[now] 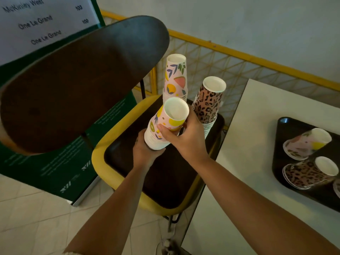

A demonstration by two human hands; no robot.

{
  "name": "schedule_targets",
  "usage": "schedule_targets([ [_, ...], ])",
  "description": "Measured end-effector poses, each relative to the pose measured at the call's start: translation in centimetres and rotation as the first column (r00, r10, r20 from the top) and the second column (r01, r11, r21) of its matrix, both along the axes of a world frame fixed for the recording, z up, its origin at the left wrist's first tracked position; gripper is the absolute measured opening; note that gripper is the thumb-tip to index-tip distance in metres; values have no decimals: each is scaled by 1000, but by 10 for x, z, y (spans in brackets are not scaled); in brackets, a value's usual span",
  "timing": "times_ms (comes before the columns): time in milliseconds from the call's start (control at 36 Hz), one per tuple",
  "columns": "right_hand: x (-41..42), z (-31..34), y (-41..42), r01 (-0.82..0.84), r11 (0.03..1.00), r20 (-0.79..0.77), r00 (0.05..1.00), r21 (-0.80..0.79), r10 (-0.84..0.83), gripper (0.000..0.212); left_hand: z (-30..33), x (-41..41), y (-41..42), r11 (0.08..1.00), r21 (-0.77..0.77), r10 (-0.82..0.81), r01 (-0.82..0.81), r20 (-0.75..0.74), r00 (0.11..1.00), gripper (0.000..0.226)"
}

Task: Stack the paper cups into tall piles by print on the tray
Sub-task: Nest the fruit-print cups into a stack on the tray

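Head view: the right hand (181, 137) wraps the top of a fruit-print stack (165, 124) while the left hand (145, 150) cups its base, likely steadying it for merging. At twelve o'clock stands the taller fruit pile (175, 76), the leopard pile (207, 103) at one, both on the dark tray (165, 177).

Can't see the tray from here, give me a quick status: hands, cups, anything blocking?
Both hands, left and right, grip fruit-print stack over tray. Leopard pile right beside it. Chair back close on the left.

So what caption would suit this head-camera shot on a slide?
Both hands, left and right, hold a fruit-print cup stack over the chair's tray.
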State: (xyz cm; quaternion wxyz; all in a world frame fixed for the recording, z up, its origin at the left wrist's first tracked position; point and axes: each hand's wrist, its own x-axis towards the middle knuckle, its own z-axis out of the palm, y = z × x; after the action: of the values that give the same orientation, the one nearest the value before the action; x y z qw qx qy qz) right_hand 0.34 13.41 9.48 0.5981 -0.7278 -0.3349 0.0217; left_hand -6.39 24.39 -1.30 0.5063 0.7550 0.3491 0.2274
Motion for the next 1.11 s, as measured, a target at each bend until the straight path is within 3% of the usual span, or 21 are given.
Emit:
schedule_targets([
  [361,0,54,-63,22,990,38,999,140,-27,66,54,-11,-62,978,128,-174,163,80,981,82],
  [528,10,68,-125,99,985,42,994,144,-106,60,66,4,-126,961,27,-276,275,103,956,74],
  [778,38,81,-236,295,955,89,951,16,-296,59,66,47,-229,904,-49,-420,425,86,904,82],
  [917,52,79,-297,361,930,39,933,-63,-359,70,65,64,-285,845,-15,-535,535,9,845,85],
  [1028,63,81,-339,385,917,11,922,-106,-386,50,61,75,-324,810,-43,-586,585,-35,810,90],
  [1111,66,84,-365,376,918,-15,925,-123,-380,51,59,81,-351,785,-54,-620,617,-60,783,94],
])
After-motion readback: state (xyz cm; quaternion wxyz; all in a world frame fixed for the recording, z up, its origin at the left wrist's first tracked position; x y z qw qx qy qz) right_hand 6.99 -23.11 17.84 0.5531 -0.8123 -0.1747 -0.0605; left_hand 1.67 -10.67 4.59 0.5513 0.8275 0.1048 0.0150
